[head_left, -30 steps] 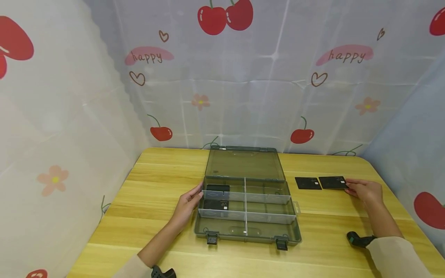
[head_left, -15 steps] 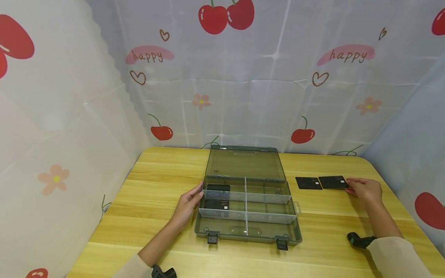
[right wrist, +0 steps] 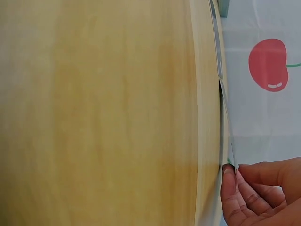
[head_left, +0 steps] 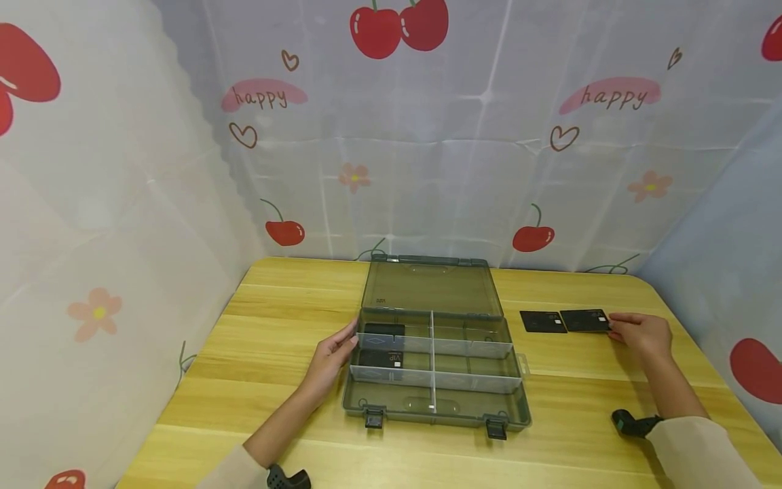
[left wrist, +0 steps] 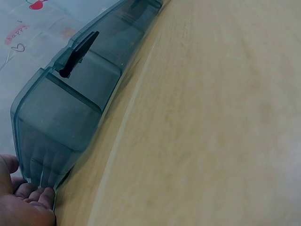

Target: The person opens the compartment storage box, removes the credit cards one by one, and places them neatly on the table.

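Observation:
A translucent grey-green compartment box (head_left: 476, 406) lies open on the table, its lid (head_left: 430, 291) folded back. At its left side, my left hand (head_left: 328, 363) holds the box, thumb by the rim and curled fingers against the end wall in the left wrist view. A black card (head_left: 383, 358) marked VIP lies in the left middle compartment, and a black item (head_left: 385, 330) lies in the left back one. Between thumb and fingers, my right hand (head_left: 644, 336) pinches the right end of a black card (head_left: 583, 320); that end is raised off the table in the right wrist view.
Another black card (head_left: 542, 322) lies flat just left of the pinched one. Two dark latches (head_left: 496, 428) hang from the box's front edge. A printed curtain (head_left: 427, 170) stands behind the wooden table (head_left: 275, 292) and along both sides.
Almost nothing differs: the view has shifted slightly. Both hands keep their places, the left at the box and the right at the card.

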`<state>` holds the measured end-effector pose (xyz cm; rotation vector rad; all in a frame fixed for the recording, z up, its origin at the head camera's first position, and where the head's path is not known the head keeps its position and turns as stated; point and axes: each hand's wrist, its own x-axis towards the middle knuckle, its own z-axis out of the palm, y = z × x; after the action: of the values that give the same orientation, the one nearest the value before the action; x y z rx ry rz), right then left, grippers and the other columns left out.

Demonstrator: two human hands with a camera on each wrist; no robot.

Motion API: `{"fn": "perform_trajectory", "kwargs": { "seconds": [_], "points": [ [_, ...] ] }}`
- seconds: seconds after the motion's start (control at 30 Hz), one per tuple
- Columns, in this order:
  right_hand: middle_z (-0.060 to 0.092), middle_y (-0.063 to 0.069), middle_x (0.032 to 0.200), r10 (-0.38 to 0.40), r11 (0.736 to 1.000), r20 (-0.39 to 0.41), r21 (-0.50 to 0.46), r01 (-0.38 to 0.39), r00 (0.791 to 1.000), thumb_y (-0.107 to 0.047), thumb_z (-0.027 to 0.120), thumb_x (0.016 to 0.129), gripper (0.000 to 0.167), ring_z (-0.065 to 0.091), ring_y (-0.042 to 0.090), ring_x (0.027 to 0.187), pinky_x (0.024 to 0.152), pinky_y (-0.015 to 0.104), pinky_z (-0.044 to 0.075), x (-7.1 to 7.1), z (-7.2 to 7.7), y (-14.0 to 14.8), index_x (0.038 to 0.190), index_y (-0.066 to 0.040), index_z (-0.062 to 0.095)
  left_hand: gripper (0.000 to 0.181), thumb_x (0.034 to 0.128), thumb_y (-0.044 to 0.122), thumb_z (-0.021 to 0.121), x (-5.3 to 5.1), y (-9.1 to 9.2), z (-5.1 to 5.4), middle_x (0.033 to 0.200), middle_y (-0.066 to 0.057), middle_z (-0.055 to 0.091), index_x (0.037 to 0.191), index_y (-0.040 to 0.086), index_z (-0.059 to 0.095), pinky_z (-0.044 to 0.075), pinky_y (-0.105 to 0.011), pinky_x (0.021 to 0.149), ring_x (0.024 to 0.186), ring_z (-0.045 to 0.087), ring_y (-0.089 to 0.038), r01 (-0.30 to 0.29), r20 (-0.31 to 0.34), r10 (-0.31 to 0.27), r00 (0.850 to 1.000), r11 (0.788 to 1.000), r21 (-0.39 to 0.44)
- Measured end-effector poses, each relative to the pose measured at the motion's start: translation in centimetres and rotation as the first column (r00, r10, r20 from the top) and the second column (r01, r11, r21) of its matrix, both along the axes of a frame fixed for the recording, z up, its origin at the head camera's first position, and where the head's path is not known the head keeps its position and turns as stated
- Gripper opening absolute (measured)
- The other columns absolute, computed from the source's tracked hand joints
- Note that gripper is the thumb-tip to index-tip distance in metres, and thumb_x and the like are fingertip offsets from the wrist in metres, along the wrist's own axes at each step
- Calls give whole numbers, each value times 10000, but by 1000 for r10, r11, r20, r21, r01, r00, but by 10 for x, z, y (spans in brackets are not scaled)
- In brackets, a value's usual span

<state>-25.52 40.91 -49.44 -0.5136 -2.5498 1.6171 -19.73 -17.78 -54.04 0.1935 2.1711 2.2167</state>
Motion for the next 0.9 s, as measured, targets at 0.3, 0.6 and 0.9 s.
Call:
{"fn": "perform_trajectory", "kwargs": {
  "seconds": [0.3, 0.6, 0.9],
  "points": [
    [561, -214, 750, 21, 1000, -15, 8, -21, 1000, 34, 585, 968, 353, 666, -52, 628, 641, 223, 603, 1, 1, -1, 1248, 247, 565, 514, 1051, 216, 579, 0, 0, 0, 1594, -56, 387, 1524, 58, 453, 312, -358, 1162, 1487, 307, -211, -1, 8, 1, 1000, 1000, 2],
    [637, -89, 795, -7, 998, 13, 55, 7, 1000, 3, 585, 985, 366, 647, -64, 610, 628, 222, 600, 0, 1, -1, 1272, 229, 564, 518, 1050, 228, 582, 1, 0, 1, 1593, -46, 388, 1525, 65, 453, 321, -347, 1158, 1486, 309, -203, 0, 10, 0, 1000, 1000, -4],
    [650, -9, 831, -17, 993, 8, 121, 16, 1000, -63, 582, 999, 403, 636, -47, 598, 610, 222, 598, 1, 3, -3, 1283, 223, 561, 511, 1047, 213, 585, 1, 0, 0, 1589, -61, 395, 1519, 60, 461, 321, -346, 1154, 1481, 316, -212, -6, 4, 6, 1000, 1000, 5]
  ]
}}
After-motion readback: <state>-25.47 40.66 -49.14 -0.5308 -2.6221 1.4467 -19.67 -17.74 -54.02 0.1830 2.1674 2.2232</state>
